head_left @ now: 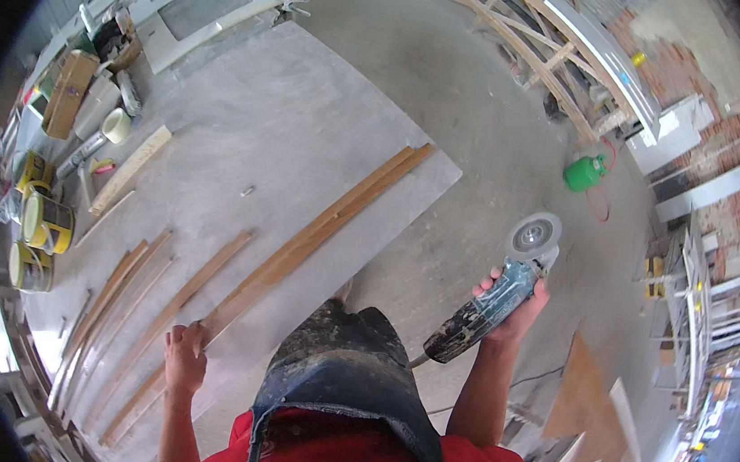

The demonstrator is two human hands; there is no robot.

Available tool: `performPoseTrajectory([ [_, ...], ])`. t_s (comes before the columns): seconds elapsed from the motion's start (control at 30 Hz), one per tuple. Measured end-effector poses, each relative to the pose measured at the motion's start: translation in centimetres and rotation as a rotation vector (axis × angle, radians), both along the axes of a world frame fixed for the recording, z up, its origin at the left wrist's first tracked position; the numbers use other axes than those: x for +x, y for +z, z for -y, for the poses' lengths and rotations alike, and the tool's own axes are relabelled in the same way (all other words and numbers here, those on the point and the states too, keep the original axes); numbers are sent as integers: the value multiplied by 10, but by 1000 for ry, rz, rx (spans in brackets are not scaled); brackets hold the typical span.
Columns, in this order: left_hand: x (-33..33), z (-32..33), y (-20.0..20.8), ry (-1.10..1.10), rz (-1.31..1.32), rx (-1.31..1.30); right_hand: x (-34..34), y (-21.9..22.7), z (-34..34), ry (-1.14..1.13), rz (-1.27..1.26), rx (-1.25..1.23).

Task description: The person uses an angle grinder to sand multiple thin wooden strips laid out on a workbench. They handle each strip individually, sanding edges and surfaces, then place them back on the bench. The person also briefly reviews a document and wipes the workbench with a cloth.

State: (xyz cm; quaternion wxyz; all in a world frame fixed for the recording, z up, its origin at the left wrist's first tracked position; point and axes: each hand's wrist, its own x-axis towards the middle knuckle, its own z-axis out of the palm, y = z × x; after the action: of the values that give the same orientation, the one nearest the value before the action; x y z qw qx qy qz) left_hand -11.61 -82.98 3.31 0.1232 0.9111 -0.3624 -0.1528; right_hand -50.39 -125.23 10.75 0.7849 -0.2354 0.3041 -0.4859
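Note:
My right hand [523,315] is wrapped round the dusty blue-and-black body of an angle grinder [490,305]. It is held up off the right side of the table, its round disc pointing away from me; whether the disc spins I cannot tell. On the table's near part, my left hand [187,343] has its fingers curled over a long brown wooden strip [281,262]. That strip runs diagonally towards the far right corner of the table. Several thinner wooden strips [193,285] lie left of this hand, roughly side by side.
The grey table [312,99] carries yellow-and-white buckets [48,222], a cardboard box [68,96] and a pale wooden batten [131,170] along its left side. Beyond stand a wooden trestle frame [542,55] and a green gas bottle [584,173]. A jagged brown board [590,408] is at lower right.

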Motion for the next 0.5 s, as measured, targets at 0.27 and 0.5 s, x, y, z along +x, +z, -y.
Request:
performPoseTrajectory([
  [0.27, -26, 96, 2, 158, -21, 55, 11, 19, 187, 305, -173, 39],
  [0.5, -38, 221, 28, 220, 23, 189, 30, -17, 331, 563, -399, 199],
])
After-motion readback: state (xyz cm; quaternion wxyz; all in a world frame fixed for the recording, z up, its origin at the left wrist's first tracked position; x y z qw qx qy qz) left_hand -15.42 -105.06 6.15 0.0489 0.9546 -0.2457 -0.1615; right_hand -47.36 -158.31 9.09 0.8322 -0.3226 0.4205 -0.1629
